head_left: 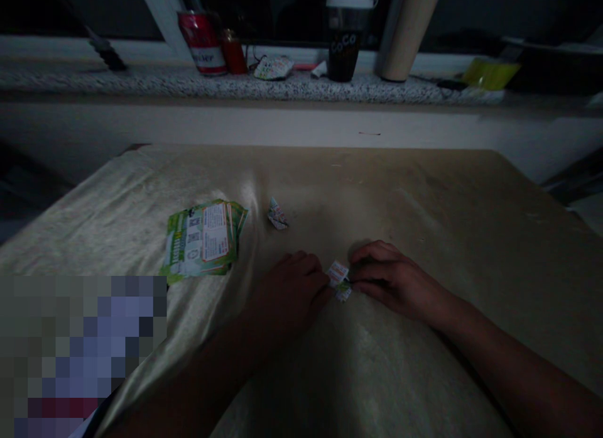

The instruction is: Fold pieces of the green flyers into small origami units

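Observation:
A small folded piece of printed paper (338,273), white with red and green print, is between my two hands just above or on the cloth-covered table (424,199). My left hand (296,284) is closed, its thumb and fingertips pinching the paper's left edge. From the other side, my right hand (391,278) holds the paper's right edge with bent fingers and thumb. Beyond my left hand lies a small folded paper shape (277,214), pointed at the top. A loose stack of green printed leaflets (202,240) rests to the left.
On the speckled windowsill (155,80) stand a red can (202,42), a small red container (233,52), a crumpled printed paper (273,67), a dark lidded cup (343,39) and a tan cylinder (409,32). A yellow item (490,73) lies at the right. The lower left is pixelated.

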The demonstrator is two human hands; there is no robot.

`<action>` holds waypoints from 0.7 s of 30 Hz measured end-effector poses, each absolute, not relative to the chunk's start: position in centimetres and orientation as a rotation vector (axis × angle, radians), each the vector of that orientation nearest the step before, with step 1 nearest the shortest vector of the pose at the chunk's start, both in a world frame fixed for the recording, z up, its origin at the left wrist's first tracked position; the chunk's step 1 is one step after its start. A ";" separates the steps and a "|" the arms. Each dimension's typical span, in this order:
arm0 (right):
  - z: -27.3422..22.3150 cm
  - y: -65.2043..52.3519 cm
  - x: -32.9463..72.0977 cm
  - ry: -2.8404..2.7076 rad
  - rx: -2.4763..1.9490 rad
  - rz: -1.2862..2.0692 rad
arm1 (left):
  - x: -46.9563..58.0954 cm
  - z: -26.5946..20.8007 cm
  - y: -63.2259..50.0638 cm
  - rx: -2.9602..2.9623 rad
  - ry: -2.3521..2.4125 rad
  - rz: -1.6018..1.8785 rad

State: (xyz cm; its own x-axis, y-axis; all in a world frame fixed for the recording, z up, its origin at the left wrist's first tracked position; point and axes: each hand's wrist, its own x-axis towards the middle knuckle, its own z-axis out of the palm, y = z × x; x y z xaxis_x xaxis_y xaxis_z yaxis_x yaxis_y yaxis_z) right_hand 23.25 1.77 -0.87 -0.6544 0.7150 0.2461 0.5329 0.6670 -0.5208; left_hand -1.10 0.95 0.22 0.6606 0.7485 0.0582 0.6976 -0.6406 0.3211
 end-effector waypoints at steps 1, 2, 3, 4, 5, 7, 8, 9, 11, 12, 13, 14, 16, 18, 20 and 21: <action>-0.9 1.8 23.3 -2.446 -0.979 0.575 | -1.1 0.2 0.9 2.608 1.167 0.289; -0.9 1.8 23.3 -2.443 -0.986 0.579 | -1.0 0.2 0.9 2.606 1.180 0.305; -0.9 1.8 23.3 -2.438 -0.993 0.583 | -1.0 0.2 0.9 2.602 1.197 0.319; -1.0 1.7 23.3 -2.434 -1.000 0.587 | -1.0 0.2 0.8 2.596 1.215 0.335; -1.0 1.7 23.3 -2.427 -1.006 0.588 | -0.9 0.2 0.8 2.589 1.229 0.355; -1.0 1.7 23.3 -2.410 -1.016 0.594 | -1.0 0.2 0.6 2.578 1.248 0.412; -1.1 1.6 23.3 -2.400 -1.018 0.599 | -1.0 0.2 0.6 2.577 1.254 0.444; -1.1 1.6 23.2 -2.391 -1.020 0.604 | -1.0 0.1 0.5 2.579 1.257 0.474; -1.2 1.5 23.2 -2.374 -1.029 0.613 | -1.1 -0.1 0.5 2.587 1.269 0.510; -1.2 1.5 23.2 -2.367 -1.038 0.617 | -1.1 -0.3 0.4 2.588 1.279 0.522; -1.2 1.5 23.2 -2.359 -1.051 0.615 | -1.1 -0.5 0.4 2.584 1.289 0.534; -1.3 1.5 23.1 -2.350 -1.071 0.610 | -1.1 -0.6 0.4 2.577 1.302 0.548; -1.4 1.5 23.1 -2.334 -1.115 0.590 | -1.0 -0.9 0.4 2.549 1.343 0.573; -1.6 1.5 23.0 -2.324 -1.155 0.567 | -0.8 -1.0 0.3 2.518 1.386 0.577; -1.7 1.4 22.9 -2.320 -1.185 0.552 | -0.5 -0.9 0.2 2.485 1.430 0.560; -1.8 1.4 22.9 -2.317 -1.199 0.544 | -0.4 -0.9 0.2 2.468 1.451 0.548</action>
